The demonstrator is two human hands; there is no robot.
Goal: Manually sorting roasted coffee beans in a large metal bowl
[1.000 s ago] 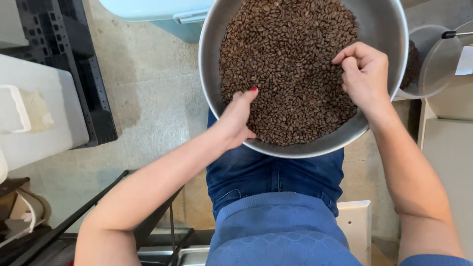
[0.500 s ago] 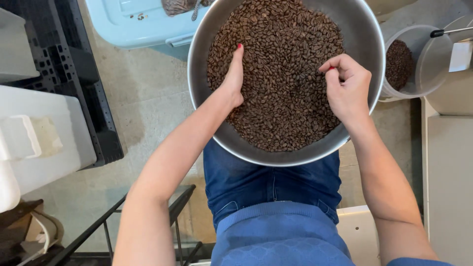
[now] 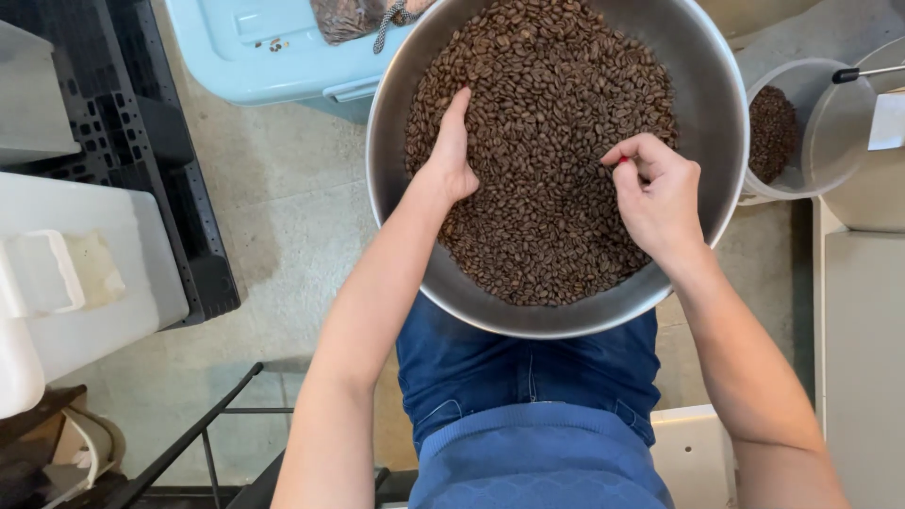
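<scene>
Two hands: both work inside one round metal bowl (image 3: 716, 113) that rests on the person's lap.
Bowl contents: roasted coffee beans (image 3: 542, 141) in a deep brown heap that covers the whole bottom.
Left hand (image 3: 451, 151): flat, fingers together and stretched out, lying edge-down on the beans at the left side of the heap; it grips nothing.
Right hand (image 3: 655, 193): fingers curled in to a narrow pinch against the thumb, just above the beans at the right side; whether a bean sits in the pinch cannot be told.
Beans relative to hands: under and between both hands.
Surroundings: clear tub (image 3: 801, 132) with more beans, right of the bowl; pale blue bin (image 3: 255, 47), upper left; concrete floor (image 3: 292, 217).
</scene>
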